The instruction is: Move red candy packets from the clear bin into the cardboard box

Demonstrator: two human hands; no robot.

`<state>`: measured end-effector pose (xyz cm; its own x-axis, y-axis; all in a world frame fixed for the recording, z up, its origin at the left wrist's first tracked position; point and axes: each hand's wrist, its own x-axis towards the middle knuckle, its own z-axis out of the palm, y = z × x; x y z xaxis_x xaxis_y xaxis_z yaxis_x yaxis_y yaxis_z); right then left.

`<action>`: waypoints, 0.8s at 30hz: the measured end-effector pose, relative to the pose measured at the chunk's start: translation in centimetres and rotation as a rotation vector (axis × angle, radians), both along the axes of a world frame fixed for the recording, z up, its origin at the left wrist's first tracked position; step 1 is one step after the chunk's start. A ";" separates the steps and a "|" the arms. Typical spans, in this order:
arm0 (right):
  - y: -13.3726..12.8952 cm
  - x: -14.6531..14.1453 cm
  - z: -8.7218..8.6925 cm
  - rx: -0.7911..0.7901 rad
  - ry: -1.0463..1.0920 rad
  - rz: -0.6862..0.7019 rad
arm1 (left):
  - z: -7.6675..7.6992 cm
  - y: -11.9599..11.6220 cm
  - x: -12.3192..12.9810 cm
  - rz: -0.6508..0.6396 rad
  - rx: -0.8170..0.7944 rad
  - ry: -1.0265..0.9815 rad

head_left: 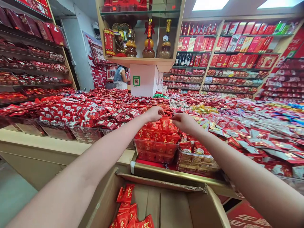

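Shiny red pkt [164, 124] w/ gold lettering btwn L hand [154, 114] & R hand [185, 123], can't tell if either's pinching.

Two hands [154, 114]; one cardboard box [175, 205]; one QR-code sign [136, 81]; two ceiling lights [210, 4]; one background person [120, 77]

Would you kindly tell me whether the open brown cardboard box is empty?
No, shiny red packets lie inside the brown cardboard box.
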<state>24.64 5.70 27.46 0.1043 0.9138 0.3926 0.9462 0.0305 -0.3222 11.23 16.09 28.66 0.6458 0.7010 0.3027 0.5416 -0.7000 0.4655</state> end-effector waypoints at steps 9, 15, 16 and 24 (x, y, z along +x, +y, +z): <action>1.2 -1.6 -0.3 0.205 0.152 0.023 | 3.1 -2.8 0.4 -0.027 -0.359 -0.348; 2.8 -1.4 0.3 0.112 0.624 0.071 | 2.6 -3.2 1.3 -0.103 -0.469 -0.415; 3.0 -1.4 0.3 0.066 0.710 0.093 | 2.1 -3.0 1.5 -0.101 -0.483 -0.407; 3.5 -0.8 0.2 -0.120 0.774 0.108 | -0.2 -1.9 2.6 0.046 -0.549 -0.374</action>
<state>23.84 9.20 27.62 0.2156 0.9660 0.1426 0.4457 0.0325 -0.8946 13.83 14.19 28.46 0.5321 0.8417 0.0917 0.2979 -0.2875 0.9102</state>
